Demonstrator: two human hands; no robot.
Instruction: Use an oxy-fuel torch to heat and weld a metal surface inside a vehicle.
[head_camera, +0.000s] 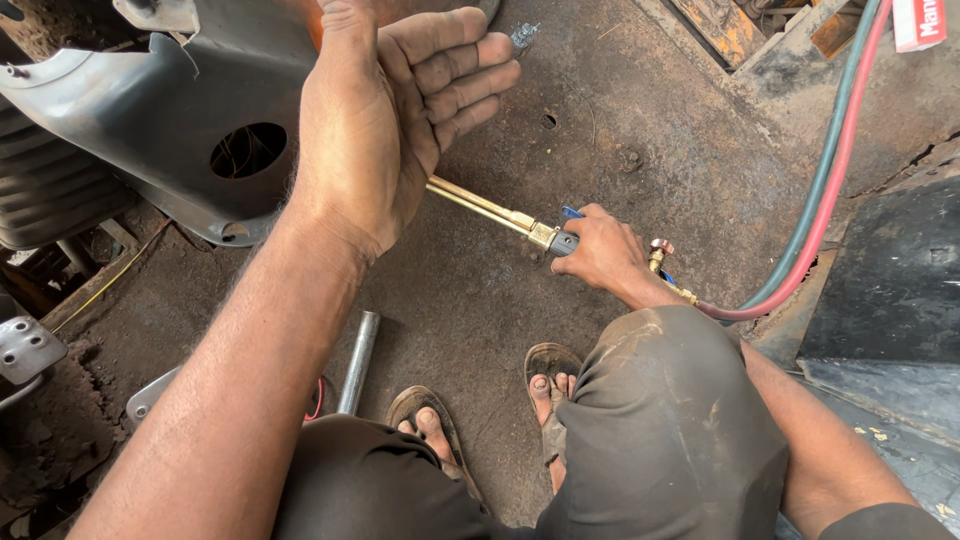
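from the head view, the person squatted on a grimy metal floor (620, 130), both sandalled feet planted flat, which put the work low and between the knees. the right hand (598, 252) was clamped around the handle end of a brass cutting torch (500, 212), fingers wrapped just ahead of the valve knobs, likely so the thumb could reach the small blue lever there while the twin tubes pointed away from the body. the torch ran from that grip up and to the left, its far end passing behind the left hand (385, 120), so its tip could not be seen. the left hand was raised well above the floor, open and cupped, fingers curled loosely and closed on nothing, palm turned sideways; it seemed held as a shield or a steadying gesture near the torch's hidden end rather than a grip. two hoses (820, 200), one red and one green, trailed from the torch's rear fittings away to the upper right, laid clear of the feet. a grey moulded panel (150, 110) with a round hole sat just beside the left hand, and a short steel pipe (358, 362) lay on the floor near the left foot, apart from both hands.
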